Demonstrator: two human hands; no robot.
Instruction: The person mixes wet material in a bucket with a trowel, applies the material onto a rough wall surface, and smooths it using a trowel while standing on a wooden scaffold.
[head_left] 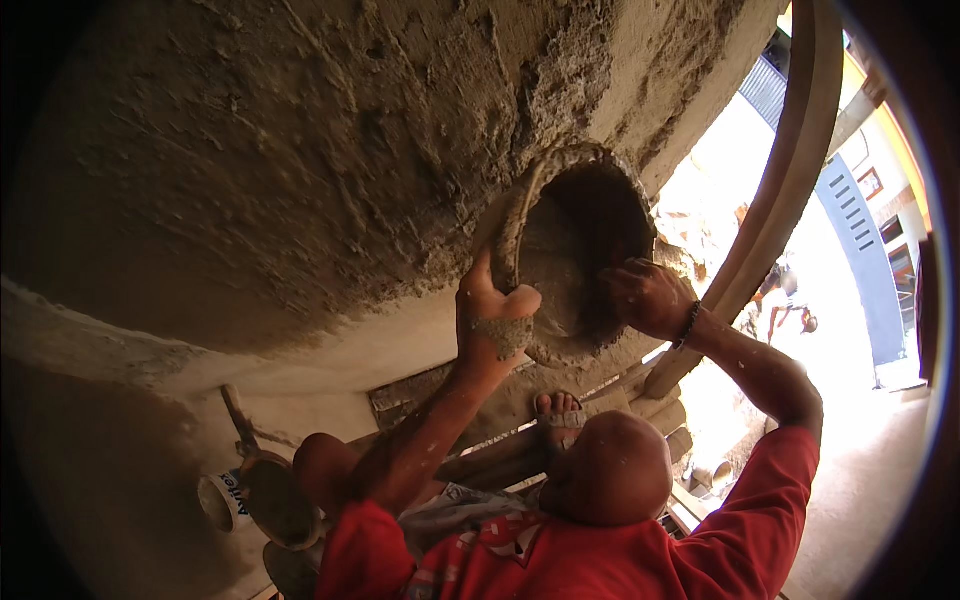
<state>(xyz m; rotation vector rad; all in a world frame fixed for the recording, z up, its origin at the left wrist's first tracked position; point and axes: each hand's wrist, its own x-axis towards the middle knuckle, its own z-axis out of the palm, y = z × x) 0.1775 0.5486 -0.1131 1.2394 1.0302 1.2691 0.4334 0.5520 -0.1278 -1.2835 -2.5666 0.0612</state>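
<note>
A mortar-crusted bucket (510, 230) is tilted with its dark mouth toward me, close against a rough, freshly plastered wall (330, 150). My left hand (495, 315) grips the bucket's left rim, with grey mortar smeared across its back near the thumb. At the right side of the opening is my right hand (652, 298), its fingers curled inward over the mouth. Shadow hides the fingertips and whatever they may hold. Wet grey residue coats the inside of the bucket.
A wooden post (775, 220) slants up on the right. Planks (500, 450) lie beneath my foot (560, 408). At lower left are a mortar-stained bucket (282, 500) and a white container (220, 500). Beyond the post, a person (790, 300) is in a bright yard.
</note>
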